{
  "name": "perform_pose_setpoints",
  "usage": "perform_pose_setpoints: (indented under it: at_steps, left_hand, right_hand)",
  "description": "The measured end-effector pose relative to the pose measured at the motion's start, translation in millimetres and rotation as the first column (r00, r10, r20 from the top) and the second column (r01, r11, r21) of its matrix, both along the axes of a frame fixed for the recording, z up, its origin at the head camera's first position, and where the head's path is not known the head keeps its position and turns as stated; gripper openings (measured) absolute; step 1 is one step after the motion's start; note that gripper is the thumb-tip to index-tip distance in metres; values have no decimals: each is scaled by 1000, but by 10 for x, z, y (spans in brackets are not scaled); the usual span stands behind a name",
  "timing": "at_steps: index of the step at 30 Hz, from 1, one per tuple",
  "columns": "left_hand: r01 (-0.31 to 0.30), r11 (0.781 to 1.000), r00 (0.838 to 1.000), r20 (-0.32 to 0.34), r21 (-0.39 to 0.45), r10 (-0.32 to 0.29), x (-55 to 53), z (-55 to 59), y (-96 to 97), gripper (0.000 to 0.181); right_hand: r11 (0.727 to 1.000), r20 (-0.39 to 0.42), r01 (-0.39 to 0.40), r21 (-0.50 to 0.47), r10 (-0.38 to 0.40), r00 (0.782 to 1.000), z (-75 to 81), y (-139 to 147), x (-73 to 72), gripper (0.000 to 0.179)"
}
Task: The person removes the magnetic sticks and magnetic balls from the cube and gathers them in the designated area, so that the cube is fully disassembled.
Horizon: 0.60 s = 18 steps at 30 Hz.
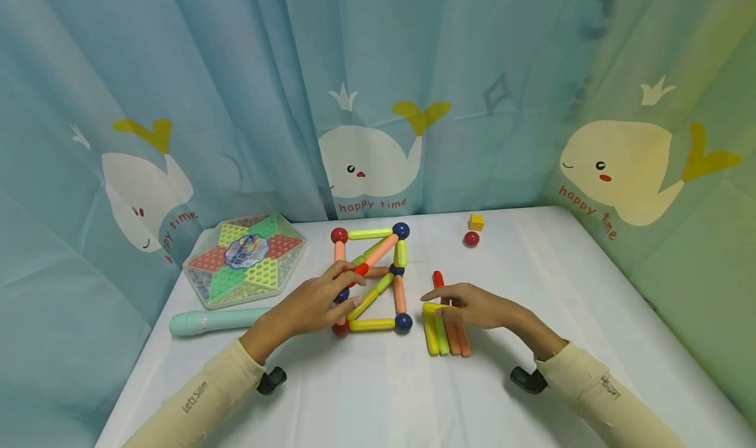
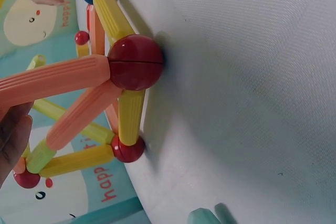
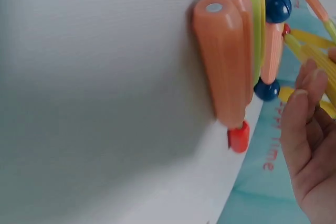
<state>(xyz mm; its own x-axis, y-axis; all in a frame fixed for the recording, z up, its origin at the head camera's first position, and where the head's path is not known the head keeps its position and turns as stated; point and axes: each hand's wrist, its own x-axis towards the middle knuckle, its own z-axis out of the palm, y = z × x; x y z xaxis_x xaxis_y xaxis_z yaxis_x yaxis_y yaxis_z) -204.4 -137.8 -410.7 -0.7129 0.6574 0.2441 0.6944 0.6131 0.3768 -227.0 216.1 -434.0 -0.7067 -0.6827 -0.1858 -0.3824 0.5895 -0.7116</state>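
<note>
A frame of magnetic rods and balls stands on the table, with red and dark blue balls at its corners. My left hand holds this frame at its left side, fingers and thumb bent by a red rod. In the left wrist view, the fingers show just under an orange rod. My right hand pinches a yellow rod between thumb and fingers, raised over a row of loose rods. That row has yellow, green and orange rods, with a red rod behind.
A Chinese checkers board lies at the back left, and a mint-green tube-shaped object in front of it. Towards the back right are a red ball and a small yellow cube. A whale-print curtain hangs behind the white table.
</note>
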Motion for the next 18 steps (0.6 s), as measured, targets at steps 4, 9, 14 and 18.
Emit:
perform_pose_setpoints:
  at_steps: [4, 9, 14, 18]
  left_hand:
    - [-6, 1000, 1000, 8, -3, 6, 4, -1, 7, 30]
    - [-11, 1000, 1000, 8, -1, 11, 6, 7, 12, 29]
    - [-18, 1000, 999, 30, 4, 18, 14, 8, 14, 29]
    - [-12, 1000, 999, 38, 3, 12, 21, 12, 18, 29]
  right_hand:
    - [998, -10, 63, -11, -63, 998, -7, 214, 77, 41]
    - [977, -101, 200, 77, -192, 976, -79, 452, 160, 34]
    - [922, -131, 320, 217, -298, 946, -179, 540, 206, 36]
    - [918, -88, 302, 257, -289, 953, -182, 555, 222, 46]
